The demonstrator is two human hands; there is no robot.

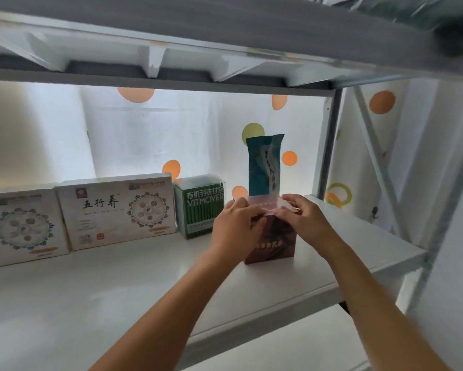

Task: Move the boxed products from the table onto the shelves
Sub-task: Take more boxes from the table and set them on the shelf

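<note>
A dark red-brown box [277,243] with gold lettering stands upright on the white shelf [118,290], right of centre. Both hands hold its pinkish top edge: my left hand [235,228] grips the left side, and my right hand [302,218] pinches the right side. Behind it stands a tall teal pouch [264,167]. Left of it, a green box [201,207] with white lettering stands in a clear wrapper. Further left, two wide white boxes with a round plate picture, one [118,210] and the other [21,226], lean at the back.
The underside of the upper shelf [171,57] hangs close overhead. A grey metal upright [329,145] and a diagonal brace [377,156] close off the right end. A white curtain with coloured dots [171,135] backs the shelf. A lower shelf [292,346] shows below.
</note>
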